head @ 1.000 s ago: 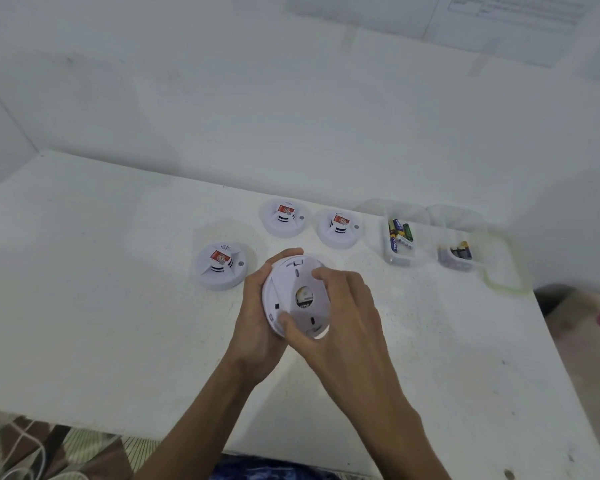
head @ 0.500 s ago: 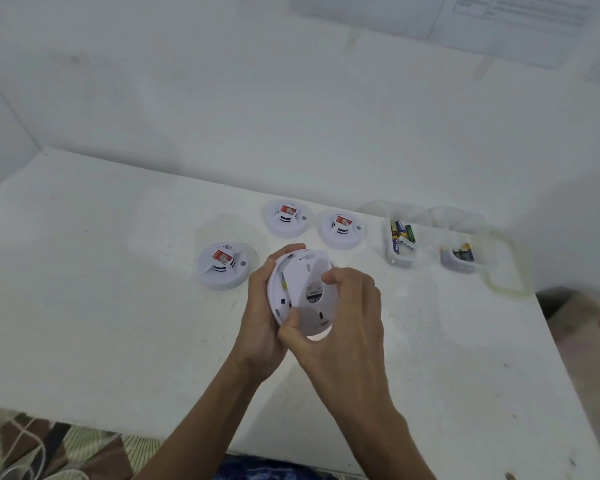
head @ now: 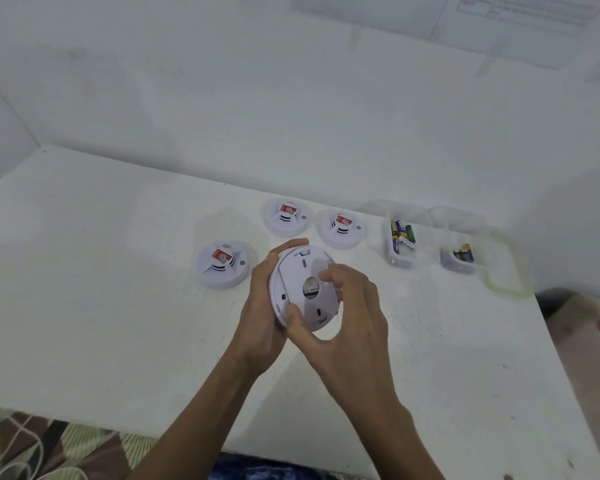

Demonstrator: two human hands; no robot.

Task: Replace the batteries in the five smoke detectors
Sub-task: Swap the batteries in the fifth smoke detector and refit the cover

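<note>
Both hands are closed around one smoke detector, which is lifted clear of the white surface at its middle and tilted with its flat back toward the person. The left hand cups the left rim, with fingers curling round the far edge. The right hand pinches the back plate, its thumb on the lower part and its fingers near the round hole. On the surface, the left detector sits just left of the hands; farther back, the middle detector and right detector stand side by side. At the far right, two clear tubs hold batteries, the left tub and the right tub, standing near each other.
</note>
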